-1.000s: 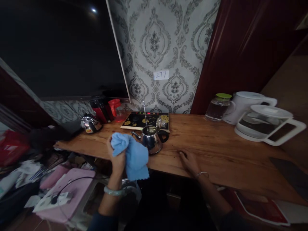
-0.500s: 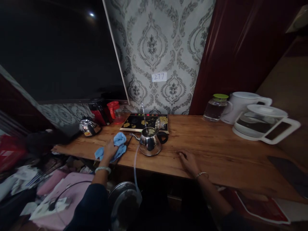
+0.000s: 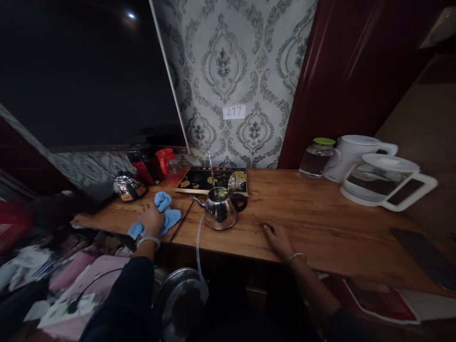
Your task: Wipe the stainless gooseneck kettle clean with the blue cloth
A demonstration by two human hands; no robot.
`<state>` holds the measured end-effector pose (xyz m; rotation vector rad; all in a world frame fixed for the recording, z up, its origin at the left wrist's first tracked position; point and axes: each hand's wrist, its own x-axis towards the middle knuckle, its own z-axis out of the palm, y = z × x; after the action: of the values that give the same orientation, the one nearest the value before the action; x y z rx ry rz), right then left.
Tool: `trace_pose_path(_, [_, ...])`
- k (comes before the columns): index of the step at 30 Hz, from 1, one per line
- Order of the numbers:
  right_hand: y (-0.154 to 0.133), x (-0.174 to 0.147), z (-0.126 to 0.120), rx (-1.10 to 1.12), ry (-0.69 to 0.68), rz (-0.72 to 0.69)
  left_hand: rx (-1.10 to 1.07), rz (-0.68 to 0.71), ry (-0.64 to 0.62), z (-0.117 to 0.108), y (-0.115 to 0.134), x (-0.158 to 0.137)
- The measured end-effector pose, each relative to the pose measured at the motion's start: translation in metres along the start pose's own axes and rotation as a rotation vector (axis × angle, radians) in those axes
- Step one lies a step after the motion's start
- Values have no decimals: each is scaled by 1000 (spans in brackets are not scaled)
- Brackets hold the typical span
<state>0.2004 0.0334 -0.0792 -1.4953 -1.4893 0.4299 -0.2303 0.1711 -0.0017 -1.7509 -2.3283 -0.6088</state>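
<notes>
L hand (image 3: 151, 220) atop blue cloth (image 3: 171, 219), grip unclear, R hand (image 3: 281, 241) lax, part-uncurled, no obj; prob best press flat, avoiding steel kettle (image 3: 221, 213).

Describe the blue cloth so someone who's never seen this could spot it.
On the long wooden table, find the shiny kettle with its lid up. To its left, under the person's left hand, lies a crumpled cloth. It is soft and light blue, unlike the hard, silvery kettle.
</notes>
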Motion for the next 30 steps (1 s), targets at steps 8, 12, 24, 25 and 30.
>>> trace_pose_path(8, [7,7,1,130,3,110,32,-87,-24,1,2,-4])
trace_pose_path(12, [8,25,6,251,-14,166,56,-57,-36,1,0,-4])
trace_pose_path(24, [8,66,48,389,45,200,81,-50,-24,4,-2,-7])
trace_pose_path(25, [10,66,48,362,35,188,75,-50,-23,4,-2,-8])
trace_pose_path(30, [13,60,43,270,-40,134,56,-50,-11,4,-2,-8])
